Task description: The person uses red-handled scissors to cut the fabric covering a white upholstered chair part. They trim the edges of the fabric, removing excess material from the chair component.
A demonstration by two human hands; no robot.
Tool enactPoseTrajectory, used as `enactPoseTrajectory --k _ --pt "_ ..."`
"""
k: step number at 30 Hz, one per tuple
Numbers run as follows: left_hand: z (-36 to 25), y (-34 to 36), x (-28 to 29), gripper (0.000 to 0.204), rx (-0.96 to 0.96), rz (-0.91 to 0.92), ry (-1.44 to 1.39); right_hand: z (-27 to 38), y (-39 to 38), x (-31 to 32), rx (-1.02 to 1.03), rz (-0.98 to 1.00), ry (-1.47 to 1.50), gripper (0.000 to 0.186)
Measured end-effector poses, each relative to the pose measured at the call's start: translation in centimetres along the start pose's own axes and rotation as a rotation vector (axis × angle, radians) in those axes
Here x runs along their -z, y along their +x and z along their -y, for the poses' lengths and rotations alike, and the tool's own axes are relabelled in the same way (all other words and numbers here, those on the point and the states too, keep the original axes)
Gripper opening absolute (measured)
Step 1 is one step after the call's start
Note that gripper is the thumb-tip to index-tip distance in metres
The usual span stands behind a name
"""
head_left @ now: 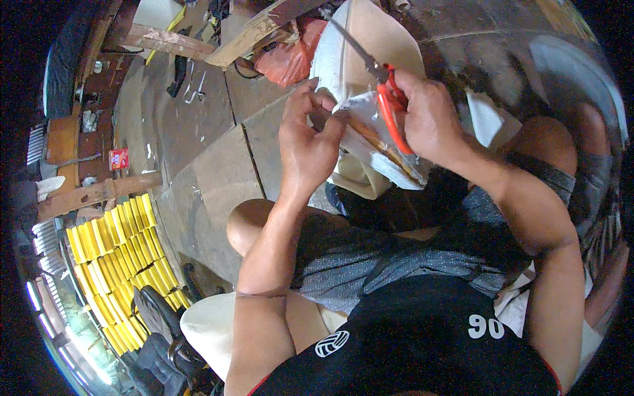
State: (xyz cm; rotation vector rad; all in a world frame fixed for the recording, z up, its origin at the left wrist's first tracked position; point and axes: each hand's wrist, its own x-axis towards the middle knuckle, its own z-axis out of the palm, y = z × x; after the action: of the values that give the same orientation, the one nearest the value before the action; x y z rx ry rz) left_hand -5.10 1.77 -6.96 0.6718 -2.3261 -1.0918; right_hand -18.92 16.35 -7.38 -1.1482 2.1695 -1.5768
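From the head view, the left hand (309, 142) pinches the edge of a clear plastic wrapper (362, 109) held up in front of the seated person's knees, while the right hand (426, 115) is closed around orange-handled scissors (389, 99) whose blades point up and left over a cream foam sheet (370, 39). A small red packet (119, 158) lies far left on the floor near a wooden beam (99, 191). Rows of yellow packages (119, 257) fill the near left, an orange plastic bag (290, 59) sits beyond the hands, and a black chair (158, 330) stands nearest.
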Motion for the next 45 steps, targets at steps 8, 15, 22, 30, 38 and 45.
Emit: enactPoseTrajectory --k 8,15,22,30,38,45 --pt "0.1 -0.2 -0.1 0.018 0.068 -0.012 0.034 -0.4 0.4 0.1 0.051 0.004 -0.006 0.013" --pt "1.3 -0.2 -0.3 0.018 0.122 -0.046 -0.082 -0.1 -1.5 -0.3 -0.147 0.177 0.108 0.028" --pt "1.4 -0.2 0.0 0.018 0.156 -0.032 -0.112 4.2 -6.4 0.4 -0.711 0.603 0.605 0.051" --pt "0.7 -0.4 -0.2 0.018 0.098 -0.032 -0.034 4.4 -7.3 0.5 -0.845 0.681 0.771 0.060" --pt "0.0 -0.4 -0.2 0.018 0.143 -0.013 -0.066 4.3 -7.3 0.5 -0.870 0.651 0.815 0.059" --pt "0.6 -0.4 -0.4 0.017 0.108 -0.030 -0.092 4.4 -7.2 0.2 -0.867 0.627 0.754 0.058"
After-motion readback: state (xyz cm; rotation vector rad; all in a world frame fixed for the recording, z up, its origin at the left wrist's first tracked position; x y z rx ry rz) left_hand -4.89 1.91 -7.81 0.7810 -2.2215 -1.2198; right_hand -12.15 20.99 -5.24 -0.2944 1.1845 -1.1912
